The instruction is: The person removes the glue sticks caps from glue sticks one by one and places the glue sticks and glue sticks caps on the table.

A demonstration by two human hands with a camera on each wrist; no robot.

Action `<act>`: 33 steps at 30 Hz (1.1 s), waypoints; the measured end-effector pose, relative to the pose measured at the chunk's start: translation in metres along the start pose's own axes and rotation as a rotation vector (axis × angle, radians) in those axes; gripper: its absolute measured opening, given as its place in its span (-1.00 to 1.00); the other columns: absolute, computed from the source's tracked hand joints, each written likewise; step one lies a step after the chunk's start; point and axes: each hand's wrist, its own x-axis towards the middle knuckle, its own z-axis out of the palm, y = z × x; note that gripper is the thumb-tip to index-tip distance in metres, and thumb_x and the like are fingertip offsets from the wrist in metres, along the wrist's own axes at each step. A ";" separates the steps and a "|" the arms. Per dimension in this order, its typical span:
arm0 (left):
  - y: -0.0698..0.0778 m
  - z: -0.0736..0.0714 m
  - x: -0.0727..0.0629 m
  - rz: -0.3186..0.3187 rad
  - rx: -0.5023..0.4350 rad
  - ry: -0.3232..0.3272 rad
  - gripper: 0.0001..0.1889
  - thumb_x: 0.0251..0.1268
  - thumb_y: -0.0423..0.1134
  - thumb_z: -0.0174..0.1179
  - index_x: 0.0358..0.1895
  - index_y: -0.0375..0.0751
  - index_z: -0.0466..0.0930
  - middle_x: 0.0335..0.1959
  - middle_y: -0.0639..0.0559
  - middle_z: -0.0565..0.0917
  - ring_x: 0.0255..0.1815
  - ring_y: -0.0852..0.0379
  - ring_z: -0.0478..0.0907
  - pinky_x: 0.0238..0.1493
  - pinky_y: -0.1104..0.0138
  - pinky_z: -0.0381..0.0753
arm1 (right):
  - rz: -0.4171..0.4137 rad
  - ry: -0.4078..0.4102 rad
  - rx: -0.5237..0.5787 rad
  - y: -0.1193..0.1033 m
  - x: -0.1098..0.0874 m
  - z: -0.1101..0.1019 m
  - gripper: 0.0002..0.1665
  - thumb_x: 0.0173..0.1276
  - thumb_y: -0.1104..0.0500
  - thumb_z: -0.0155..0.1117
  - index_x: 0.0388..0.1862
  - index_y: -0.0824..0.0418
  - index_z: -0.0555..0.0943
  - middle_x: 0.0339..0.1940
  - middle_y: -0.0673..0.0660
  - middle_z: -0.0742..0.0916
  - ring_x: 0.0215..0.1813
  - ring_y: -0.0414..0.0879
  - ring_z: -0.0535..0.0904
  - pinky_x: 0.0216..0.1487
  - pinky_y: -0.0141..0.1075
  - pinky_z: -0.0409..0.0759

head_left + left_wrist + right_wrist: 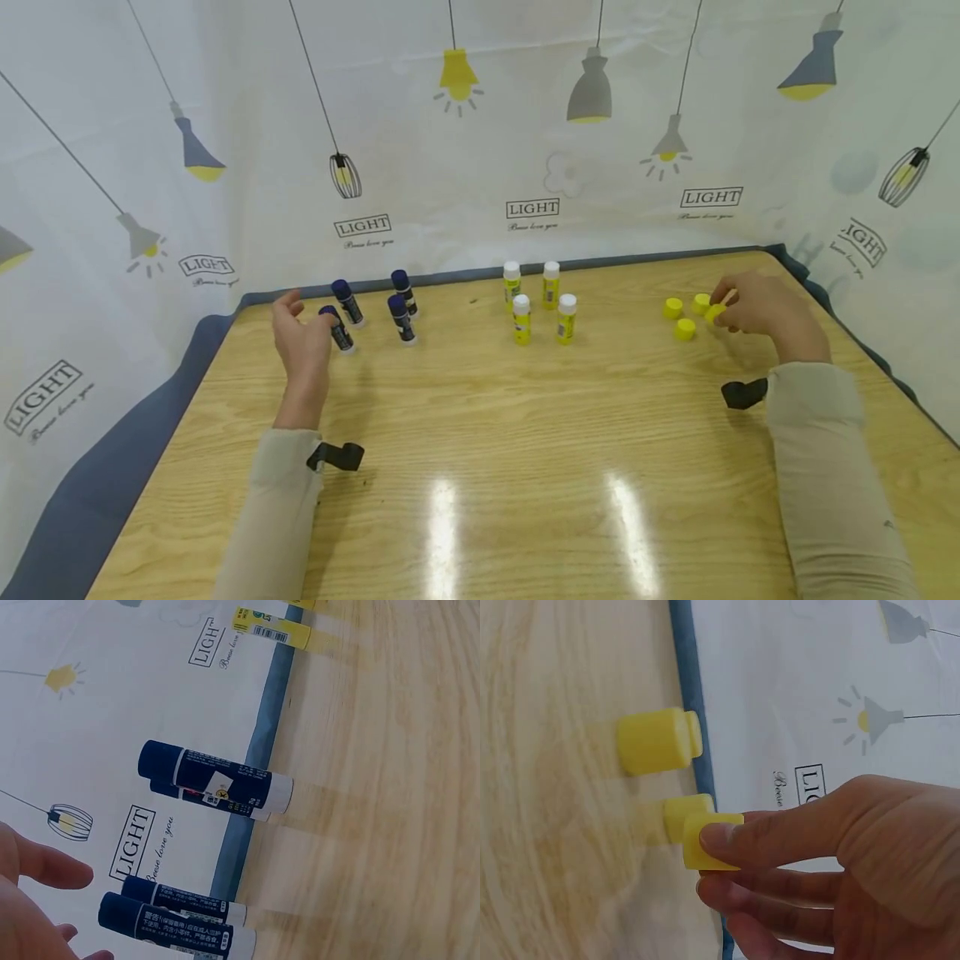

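My right hand [768, 312] pinches a yellow cap [705, 851] between thumb and fingers at the table's right. Three other yellow caps, one of them the near cap [685, 330], stand beside it. On the left, my left hand [303, 337] is raised beside several dark blue glue sticks with white bases. In the left wrist view its thumb [56, 866] and fingers are spread apart, with the nearest blue glue stick [169, 926] just past the fingertips. The remaining blue ones, such as the front right glue stick [402, 321], stand upright to its right.
Several yellow glue sticks with white caps, including the front right one [566, 319], stand upright mid-table near the back. A white cloth printed with lamps [450, 167] hangs behind the wooden table [525, 417]. Black straps [337, 456] are on both wrists.
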 end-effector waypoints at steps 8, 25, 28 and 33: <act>-0.005 0.000 0.006 -0.063 -0.004 -0.097 -0.27 0.41 -0.38 0.16 0.60 -0.01 0.14 0.60 -0.08 0.22 0.58 -0.05 0.20 0.54 0.09 0.37 | 0.026 -0.006 -0.030 0.006 0.004 0.005 -0.54 0.34 0.21 0.39 0.15 0.40 0.58 0.01 0.46 0.71 -0.22 0.11 0.68 -0.28 -0.09 0.61; -0.019 0.000 0.014 -0.106 0.010 -0.250 -0.36 0.53 -0.47 0.01 0.62 -0.26 0.12 0.57 -0.24 0.28 0.55 -0.11 0.30 0.61 0.11 0.29 | 0.075 -0.013 -0.044 0.006 0.003 0.008 -0.46 0.29 0.18 0.45 0.19 0.36 0.57 0.00 0.40 0.72 -0.12 0.18 0.66 -0.20 0.02 0.58; -0.021 0.001 0.015 -0.127 0.007 -0.265 -0.34 0.54 -0.47 0.01 0.63 -0.25 0.09 0.54 -0.24 0.31 0.51 -0.09 0.34 0.58 0.15 0.33 | 0.078 -0.027 -0.029 0.005 0.003 0.008 -0.43 0.29 0.19 0.45 0.22 0.40 0.55 0.01 0.42 0.72 -0.13 0.17 0.67 -0.22 -0.03 0.61; -0.027 0.002 0.019 -0.134 0.029 -0.271 -0.37 0.55 -0.45 0.02 0.62 -0.25 0.15 0.49 -0.25 0.37 0.43 -0.05 0.40 0.52 0.16 0.38 | 0.069 -0.051 0.008 0.006 0.001 0.007 -0.42 0.33 0.22 0.40 0.26 0.46 0.51 0.10 0.51 0.66 -0.14 0.17 0.69 -0.26 -0.10 0.68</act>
